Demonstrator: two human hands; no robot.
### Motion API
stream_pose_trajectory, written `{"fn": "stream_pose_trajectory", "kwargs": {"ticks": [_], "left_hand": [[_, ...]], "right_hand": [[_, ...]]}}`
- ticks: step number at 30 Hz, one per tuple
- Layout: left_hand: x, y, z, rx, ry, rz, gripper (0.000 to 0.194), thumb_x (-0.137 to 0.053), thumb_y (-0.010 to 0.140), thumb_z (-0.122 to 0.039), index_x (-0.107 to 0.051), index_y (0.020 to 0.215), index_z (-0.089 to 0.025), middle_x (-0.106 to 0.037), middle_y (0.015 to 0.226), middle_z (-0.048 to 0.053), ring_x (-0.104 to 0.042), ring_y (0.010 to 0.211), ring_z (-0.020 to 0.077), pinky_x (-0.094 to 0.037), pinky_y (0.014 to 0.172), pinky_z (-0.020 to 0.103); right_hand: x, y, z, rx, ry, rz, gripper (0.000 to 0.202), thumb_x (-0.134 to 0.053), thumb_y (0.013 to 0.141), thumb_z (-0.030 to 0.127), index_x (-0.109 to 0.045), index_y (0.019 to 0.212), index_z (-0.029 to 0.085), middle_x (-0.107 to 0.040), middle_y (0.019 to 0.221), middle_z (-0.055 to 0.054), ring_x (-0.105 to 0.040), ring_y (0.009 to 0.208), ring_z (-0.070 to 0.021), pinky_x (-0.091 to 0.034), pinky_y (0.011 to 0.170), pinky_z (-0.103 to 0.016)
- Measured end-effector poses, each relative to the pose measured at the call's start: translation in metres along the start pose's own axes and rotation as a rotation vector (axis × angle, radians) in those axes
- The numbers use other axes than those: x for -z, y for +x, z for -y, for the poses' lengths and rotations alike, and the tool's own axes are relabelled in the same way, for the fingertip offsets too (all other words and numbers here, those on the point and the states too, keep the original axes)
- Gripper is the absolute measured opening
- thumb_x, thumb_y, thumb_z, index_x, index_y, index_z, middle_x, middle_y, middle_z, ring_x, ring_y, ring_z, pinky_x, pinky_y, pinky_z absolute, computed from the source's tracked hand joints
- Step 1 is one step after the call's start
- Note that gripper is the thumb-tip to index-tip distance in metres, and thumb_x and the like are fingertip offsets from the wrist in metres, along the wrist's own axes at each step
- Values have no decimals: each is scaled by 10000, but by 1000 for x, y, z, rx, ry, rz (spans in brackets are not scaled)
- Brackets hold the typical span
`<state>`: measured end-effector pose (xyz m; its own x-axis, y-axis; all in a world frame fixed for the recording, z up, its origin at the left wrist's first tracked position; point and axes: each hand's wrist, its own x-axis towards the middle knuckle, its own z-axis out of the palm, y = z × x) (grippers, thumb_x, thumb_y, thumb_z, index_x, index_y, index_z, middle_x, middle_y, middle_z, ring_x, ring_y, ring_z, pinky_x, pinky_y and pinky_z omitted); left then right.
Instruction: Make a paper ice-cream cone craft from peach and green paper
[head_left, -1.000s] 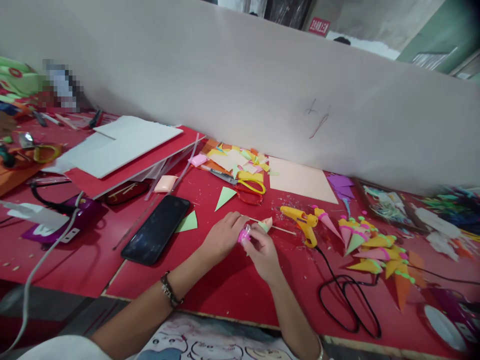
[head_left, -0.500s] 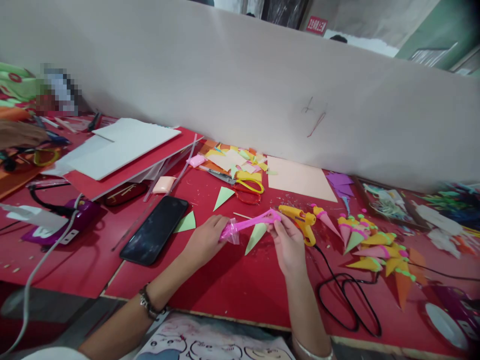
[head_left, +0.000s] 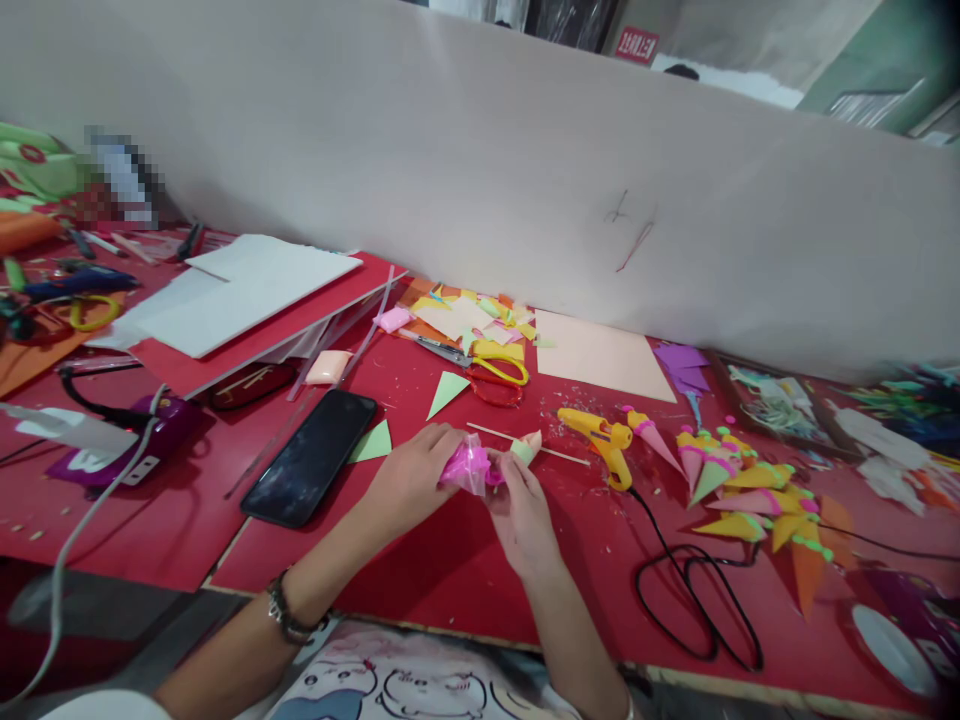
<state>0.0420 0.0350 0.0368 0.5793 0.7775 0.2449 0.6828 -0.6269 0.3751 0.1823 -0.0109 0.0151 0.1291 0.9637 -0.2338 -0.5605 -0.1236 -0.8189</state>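
Note:
My left hand (head_left: 416, 470) is closed on a clear plastic bag of bright pink modelling clay (head_left: 466, 465) above the red table. Close against it, my right hand (head_left: 521, 510) pinches a short bit of the same pink clay at the bag's right side. Just behind my right fingers lies a light green paper cone (head_left: 527, 448), partly hidden by them. A thin wooden stick (head_left: 562, 456) runs across the table there. To the right rests a yellow hot glue gun (head_left: 604, 437).
A black phone (head_left: 309, 460) and a green paper piece (head_left: 448, 392) lie left of my hands. Yellow-handled scissors (head_left: 499, 370) sit behind. Several finished paper cones (head_left: 739, 480) are piled right, near the glue gun's looped black cord (head_left: 667, 550). White boards (head_left: 247, 290) are stacked left.
My right hand has moved left, close to my left hand. The long stretched pink clay strand is now short. A brownish shape at the far left edge has gone from view.

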Motion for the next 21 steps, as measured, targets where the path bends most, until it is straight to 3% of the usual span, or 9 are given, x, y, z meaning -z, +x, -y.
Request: {"fn": "stream_pose_trajectory", "kwargs": {"ticks": [3, 6, 11, 15, 17, 21], "left_hand": [[0, -1, 2, -6, 1, -1, 322, -487, 720, -123, -460, 1038, -168, -541, 973, 86, -525, 918, 216, -446, 741, 314], [0, -1, 6, -21, 16, 23, 299, -492, 731, -130, -466, 1028, -161, -545, 970, 84, -513, 918, 223, -443, 746, 329], [-1, -1, 13, -32, 23, 74, 294, -498, 737, -125, -463, 1027, -158, -547, 962, 74, -496, 922, 222, -438, 752, 332], [-1, -3, 14, -49, 47, 108, 279, -502, 727, -112, -471, 1001, -155, -545, 940, 73, -493, 909, 227, -433, 742, 332], [-1, -5, 13, -56, 57, 110, 278, -503, 716, -97, -473, 987, -149, -544, 926, 73, -495, 889, 225, -430, 730, 326], [-2, -6, 8, -69, 50, 132, 252, -503, 712, -89, -479, 954, -152, -542, 889, 62, -507, 838, 213, -422, 695, 304]], "right_hand": [[-4, -2, -1, -103, 166, 16, 125, -545, 763, 329, -549, 848, 239, -568, 835, 20, -541, 721, -100, -449, 642, -236], [-3, -2, 3, -164, 175, 52, 205, -501, 787, 365, -540, 956, 257, -559, 826, 17, -516, 649, -79, -414, 559, -196], [3, -5, 7, -78, -356, 225, 216, -518, 774, 274, -574, 974, 216, -504, 662, 38, -432, 550, -72, -366, 550, -199], [5, -5, 12, 97, -745, 223, 191, -464, 796, 246, -578, 945, 209, -539, 708, 24, -462, 629, -104, -357, 601, -217], [5, -4, 16, 189, -872, 217, 167, -437, 810, 252, -581, 874, 194, -559, 764, 10, -478, 692, -119, -353, 635, -224], [4, -2, 26, 240, -980, 285, 203, -397, 834, 276, -544, 730, 181, -501, 656, 24, -439, 620, -110, -325, 572, -219]]}}
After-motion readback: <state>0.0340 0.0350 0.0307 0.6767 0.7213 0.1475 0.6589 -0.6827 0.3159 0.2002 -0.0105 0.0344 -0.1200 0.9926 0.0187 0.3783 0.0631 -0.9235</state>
